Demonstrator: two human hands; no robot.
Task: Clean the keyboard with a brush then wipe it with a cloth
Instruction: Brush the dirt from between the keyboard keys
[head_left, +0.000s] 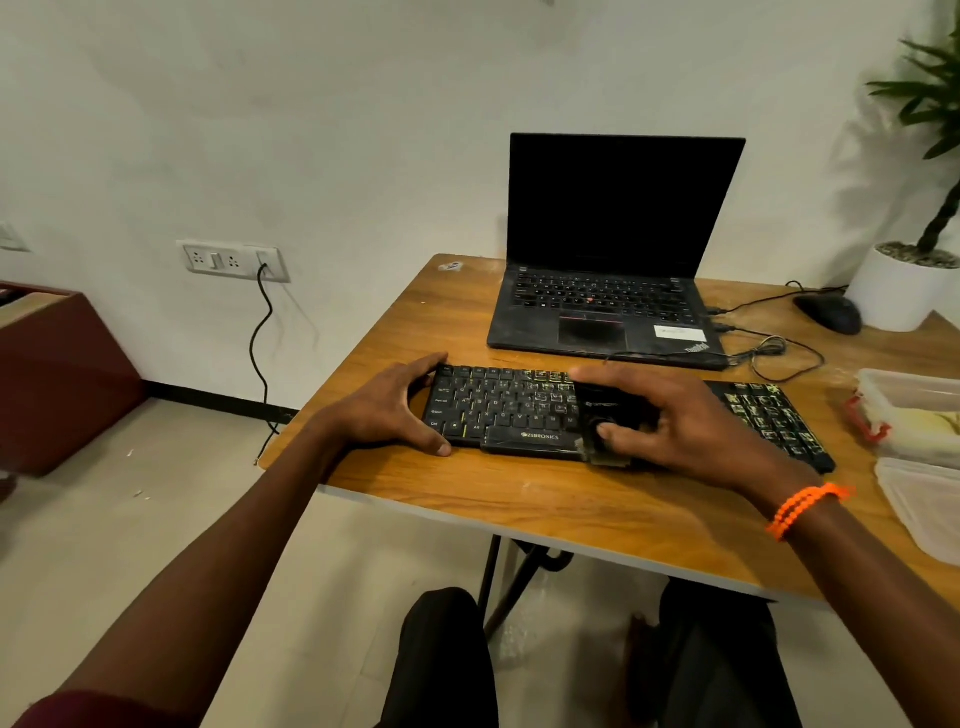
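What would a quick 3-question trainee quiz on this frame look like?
1. True or false: the laptop screen is lit.
2. Which hand grips the brush? A) left B) right
3. Fill in: the left hand holds the ___ end of the keyboard.

Key: 1 false, it is dark. 2 B, the right hand. 3 left.

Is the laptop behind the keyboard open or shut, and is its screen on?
Open: the laptop has its lid raised, keys and trackpad exposed. The screen is plain black, so it looks off.
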